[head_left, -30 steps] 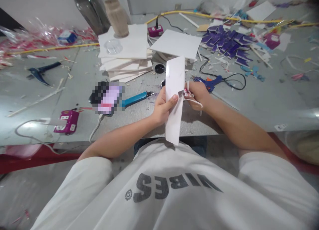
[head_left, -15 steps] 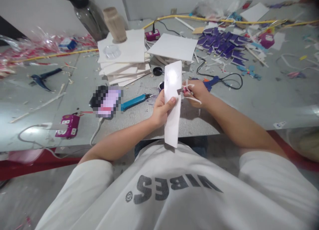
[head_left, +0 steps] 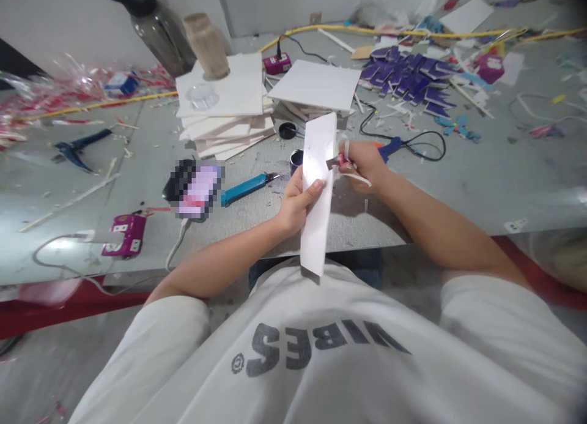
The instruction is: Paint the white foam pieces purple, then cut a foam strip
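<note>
My left hand grips a long white foam board piece, thumb on its face and fingers behind, held up over the table's front edge. My right hand is closed on a small cutter with a short dark blade and a pinkish-red body, mostly hidden by the fingers. The blade meets the board's right edge. A thin white strip curls out beside my right hand. Just behind the board stands a small dark open jar, with a round black lid farther back.
A blue utility knife and a phone lie left of my hands. Stacked white boards stand behind, with a bottle. Purple pieces are heaped at back right. A blue glue gun lies beyond my right hand.
The blade in my right hand has shifted slightly up along the board's edge. The board's lower end has tilted slightly left, still in my left hand.
</note>
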`<control>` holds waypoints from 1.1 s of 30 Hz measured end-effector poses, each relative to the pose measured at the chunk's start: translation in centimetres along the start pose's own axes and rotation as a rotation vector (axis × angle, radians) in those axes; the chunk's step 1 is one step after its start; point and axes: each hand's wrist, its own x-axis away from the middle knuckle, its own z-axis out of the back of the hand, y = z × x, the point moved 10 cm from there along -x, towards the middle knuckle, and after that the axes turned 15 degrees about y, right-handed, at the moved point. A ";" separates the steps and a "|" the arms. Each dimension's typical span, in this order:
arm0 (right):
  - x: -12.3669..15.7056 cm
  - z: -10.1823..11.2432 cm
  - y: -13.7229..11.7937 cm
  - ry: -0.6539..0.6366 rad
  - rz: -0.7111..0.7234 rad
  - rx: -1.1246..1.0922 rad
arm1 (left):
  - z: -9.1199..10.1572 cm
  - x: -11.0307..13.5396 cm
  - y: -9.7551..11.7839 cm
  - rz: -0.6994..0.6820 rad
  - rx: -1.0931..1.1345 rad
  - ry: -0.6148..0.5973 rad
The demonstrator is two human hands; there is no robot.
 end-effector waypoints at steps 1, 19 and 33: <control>-0.1 0.2 0.4 0.008 -0.007 0.009 | 0.0 0.0 0.0 -0.005 -0.006 0.002; 0.5 -0.9 -1.8 -0.086 0.100 -0.040 | -0.6 -0.2 -0.8 0.073 0.005 -0.033; 0.1 -0.2 0.0 -0.007 0.113 0.048 | -1.5 0.5 -1.1 0.204 0.016 -0.182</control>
